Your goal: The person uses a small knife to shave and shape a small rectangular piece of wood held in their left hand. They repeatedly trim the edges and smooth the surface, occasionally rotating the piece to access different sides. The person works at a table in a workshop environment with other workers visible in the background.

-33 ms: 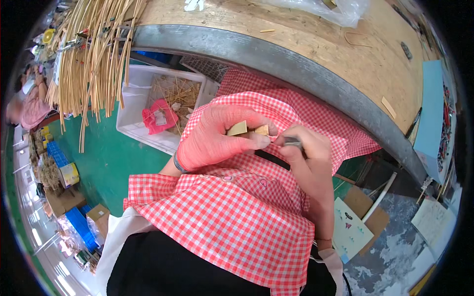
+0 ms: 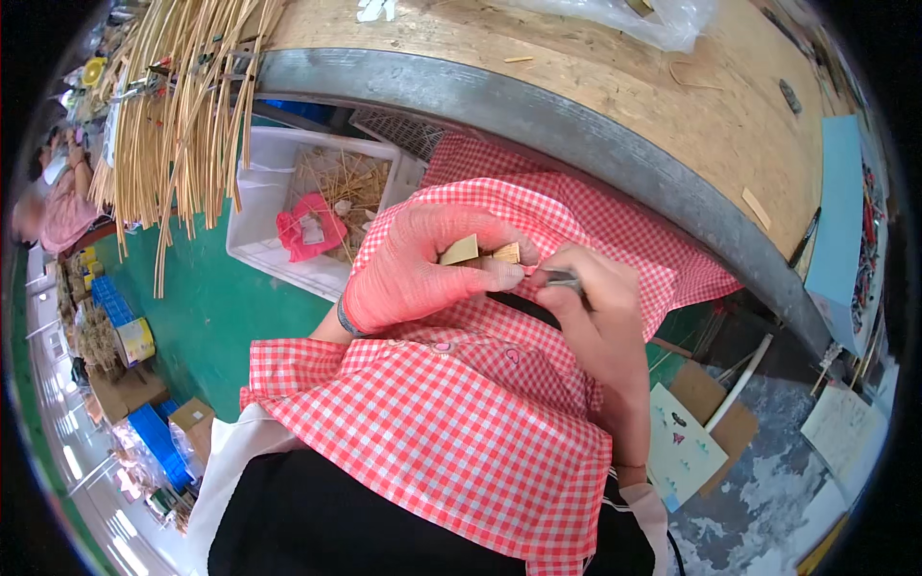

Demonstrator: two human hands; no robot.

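My left hand (image 2: 413, 264), in a red knitted glove, is closed around a small pale piece of bamboo (image 2: 461, 251). A squared, woven-looking tan end (image 2: 506, 252) shows between its thumb and fingers; whether both parts are one piece I cannot tell. Close by on the right, my bare right hand (image 2: 597, 300) pinches a short grey metal tool (image 2: 559, 278), perhaps a blade, its tip near the left fingertips. The fingers hide most of it. Both hands are over my lap, above a red-and-white checked apron (image 2: 432, 422).
A wooden workbench (image 2: 576, 96) with a grey metal edge curves ahead. Long bamboo strips (image 2: 178, 125) hang off its left end. Below stands a white bin (image 2: 279, 252) with scraps and a pink bag. A blue box (image 2: 834, 230) lies at right. Another person (image 2: 67, 202) sits far left.
My right hand and the grey tool have shifted very slightly, and the tool's angle differs a little. The left hand with the bamboo piece is almost still.
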